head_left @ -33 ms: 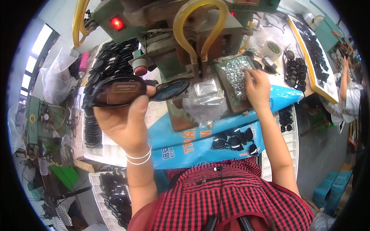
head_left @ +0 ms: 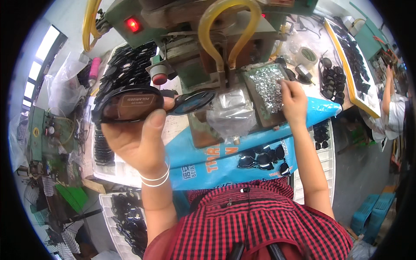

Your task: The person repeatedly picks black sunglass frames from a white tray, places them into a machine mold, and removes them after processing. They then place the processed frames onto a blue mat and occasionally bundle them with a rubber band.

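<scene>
The left hand (head_left: 138,141) is raised above the worktop (head_left: 177,125), thumb and fingers pinching a pair of dark sunglasses (head_left: 149,104) by the frame; one lens carries a small label, the other lens points toward the green press machine (head_left: 203,39). The glasses hang just in front of the machine's red push button (head_left: 159,79), with only a narrow gap between them and the machine body.

The right hand (head_left: 294,102) rests at the near right edge of a shallow tray of small shiny metal parts (head_left: 268,89), fingertips curled together into the pile; whether they grip a part cannot be told. Left of the tray lies a crumpled clear plastic bag (head_left: 232,113), just below the yellow hose loop (head_left: 229,30).

Open room is scant: a blue sack (head_left: 260,138) drapes the worktop's near edge, and more sunglasses (head_left: 262,159) lie on it close to the red checked shirt (head_left: 260,221). White trays of dark glasses (head_left: 125,65) crowd the left side; a long yellow-rimmed tray (head_left: 349,65) of glasses bounds the right. A roll of tape (head_left: 308,55) sits beyond the right hand. Another person's arm (head_left: 386,93) shows at the far right.
</scene>
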Available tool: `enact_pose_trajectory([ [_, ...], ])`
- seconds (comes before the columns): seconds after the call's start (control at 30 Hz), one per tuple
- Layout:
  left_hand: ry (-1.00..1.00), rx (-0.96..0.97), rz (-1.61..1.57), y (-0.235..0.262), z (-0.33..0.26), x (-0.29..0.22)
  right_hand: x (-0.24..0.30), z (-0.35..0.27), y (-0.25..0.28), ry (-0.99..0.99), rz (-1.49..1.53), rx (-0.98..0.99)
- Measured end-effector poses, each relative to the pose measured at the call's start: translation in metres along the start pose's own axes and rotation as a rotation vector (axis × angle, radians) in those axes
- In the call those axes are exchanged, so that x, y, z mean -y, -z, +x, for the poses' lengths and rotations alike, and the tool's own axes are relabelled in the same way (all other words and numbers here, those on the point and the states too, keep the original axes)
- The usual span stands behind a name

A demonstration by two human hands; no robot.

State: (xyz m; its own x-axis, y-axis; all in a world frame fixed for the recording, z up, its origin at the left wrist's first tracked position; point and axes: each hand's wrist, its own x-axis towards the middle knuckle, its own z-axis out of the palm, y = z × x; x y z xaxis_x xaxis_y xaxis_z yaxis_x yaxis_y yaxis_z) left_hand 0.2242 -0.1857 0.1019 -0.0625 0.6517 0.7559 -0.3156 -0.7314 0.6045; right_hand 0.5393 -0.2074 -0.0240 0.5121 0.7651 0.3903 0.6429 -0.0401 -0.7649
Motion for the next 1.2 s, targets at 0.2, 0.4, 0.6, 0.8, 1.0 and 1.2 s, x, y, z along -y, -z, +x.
enact_pose_trajectory([
  [0.2, -0.053, 0.033, 0.039, 0.002, 0.025, 0.006, 0.001, -0.007, -0.020, -0.307, 0.694, -0.060],
  [0.4, -0.053, 0.047, 0.129, -0.008, -0.007, -0.010, 0.077, -0.010, -0.003, -0.249, 0.846, 0.324],
  [0.6, 0.026, -0.210, 0.003, 0.008, -0.027, 0.014, 0.129, -0.017, -0.025, 0.087, 0.680, 0.340],
  [0.8, -0.110, -0.064, 0.164, -0.007, 0.005, -0.003, 0.137, -0.024, -0.018, -0.037, 0.789, 0.440],
  [1.0, -0.096, -0.048, 0.094, -0.007, 0.015, 0.007, 0.140, -0.029, -0.022, -0.230, 0.989, 0.480],
  [1.2, -0.133, 0.108, 0.156, -0.005, -0.004, 0.000, 0.132, -0.028, -0.006, 0.071, 0.701, 0.422],
])
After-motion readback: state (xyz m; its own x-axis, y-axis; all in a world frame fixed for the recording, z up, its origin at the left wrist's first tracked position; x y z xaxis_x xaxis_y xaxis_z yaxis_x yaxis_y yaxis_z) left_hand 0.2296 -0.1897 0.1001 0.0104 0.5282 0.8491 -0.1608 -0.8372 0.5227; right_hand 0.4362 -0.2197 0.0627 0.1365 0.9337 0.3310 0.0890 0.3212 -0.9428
